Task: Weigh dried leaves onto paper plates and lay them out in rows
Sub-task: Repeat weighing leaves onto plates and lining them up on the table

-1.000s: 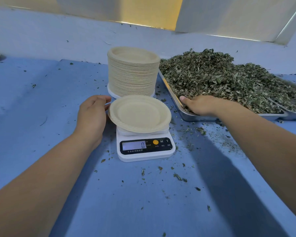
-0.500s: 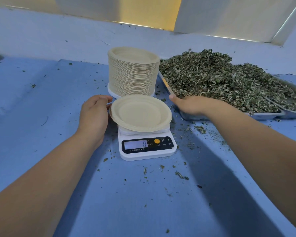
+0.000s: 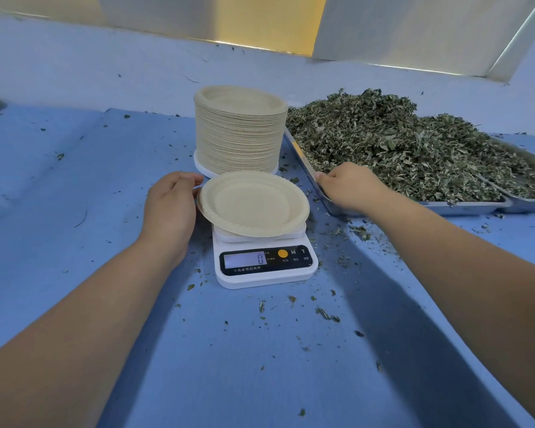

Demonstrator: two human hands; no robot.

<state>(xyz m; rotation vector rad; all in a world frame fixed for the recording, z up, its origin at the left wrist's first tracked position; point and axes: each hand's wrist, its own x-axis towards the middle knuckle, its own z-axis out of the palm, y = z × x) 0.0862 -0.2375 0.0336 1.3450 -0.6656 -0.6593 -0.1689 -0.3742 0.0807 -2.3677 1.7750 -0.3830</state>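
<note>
So the paper plate sits face up on the kitchen scale. It's round, so no real long axis, and it overhangs the scale's left side, readout showing 0. The left hand, just left of the scale, has its fingers curled on the plate's rim. The right hand, right of the scale, grips the corner of the steel tray heaped with dried leaves.

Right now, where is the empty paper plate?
Head view, centre: the empty paper plate sits on the white scale, just in front of the plate stack, the left hand holding its left rim.
</note>
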